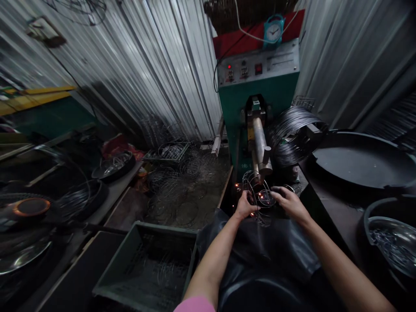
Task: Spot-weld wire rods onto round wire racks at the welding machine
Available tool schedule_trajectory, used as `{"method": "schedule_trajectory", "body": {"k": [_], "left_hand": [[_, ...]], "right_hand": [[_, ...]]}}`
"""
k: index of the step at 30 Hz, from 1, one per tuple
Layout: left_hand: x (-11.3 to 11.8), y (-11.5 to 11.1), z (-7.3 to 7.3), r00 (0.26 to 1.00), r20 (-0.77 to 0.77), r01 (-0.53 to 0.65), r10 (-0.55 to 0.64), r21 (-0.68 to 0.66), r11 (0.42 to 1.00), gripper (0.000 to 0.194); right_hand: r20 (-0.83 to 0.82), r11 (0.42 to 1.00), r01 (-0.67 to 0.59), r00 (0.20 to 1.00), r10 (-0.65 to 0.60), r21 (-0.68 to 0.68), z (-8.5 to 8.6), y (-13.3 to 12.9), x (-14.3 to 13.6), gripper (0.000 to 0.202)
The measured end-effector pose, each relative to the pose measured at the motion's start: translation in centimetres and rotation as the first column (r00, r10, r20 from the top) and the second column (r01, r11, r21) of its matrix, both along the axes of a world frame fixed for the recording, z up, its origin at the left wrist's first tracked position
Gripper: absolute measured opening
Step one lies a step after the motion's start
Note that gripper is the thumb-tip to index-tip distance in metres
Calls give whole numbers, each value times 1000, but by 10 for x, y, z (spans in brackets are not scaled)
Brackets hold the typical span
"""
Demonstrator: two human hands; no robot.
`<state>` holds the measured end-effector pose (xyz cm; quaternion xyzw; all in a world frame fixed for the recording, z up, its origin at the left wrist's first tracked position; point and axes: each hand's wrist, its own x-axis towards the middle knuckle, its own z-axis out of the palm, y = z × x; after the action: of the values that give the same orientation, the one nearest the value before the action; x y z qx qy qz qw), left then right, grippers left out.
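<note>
Both hands are at the tip of a green spot-welding machine [230, 104], below its thick metal arm [260, 141]. My left hand [245, 205] is closed on the left side of a round wire frame [249, 180]. My right hand [286, 201] has its fingers closed at a small wire ring [267, 198] on the frame's right side; its fingertips look dark. Orange sparks show around the wire under the electrode and beside my left hand.
A wire coil [286, 134] hangs right of the machine. Large black pans [360, 158] stand at the right, one holding small metal parts. A green crate [130, 260] sits lower left. Wire pieces [175, 182] lie on the floor beyond it.
</note>
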<state>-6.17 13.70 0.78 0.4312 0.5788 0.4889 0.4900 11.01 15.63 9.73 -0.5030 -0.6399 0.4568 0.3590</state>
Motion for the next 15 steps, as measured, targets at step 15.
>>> {"method": "schedule_trajectory", "body": {"k": [15], "left_hand": [[6,7,9,987,141,-63,81,-128,990,57]], "right_hand": [[-20,1000,-19,1000,19,14,-3,13,-11,31]]}}
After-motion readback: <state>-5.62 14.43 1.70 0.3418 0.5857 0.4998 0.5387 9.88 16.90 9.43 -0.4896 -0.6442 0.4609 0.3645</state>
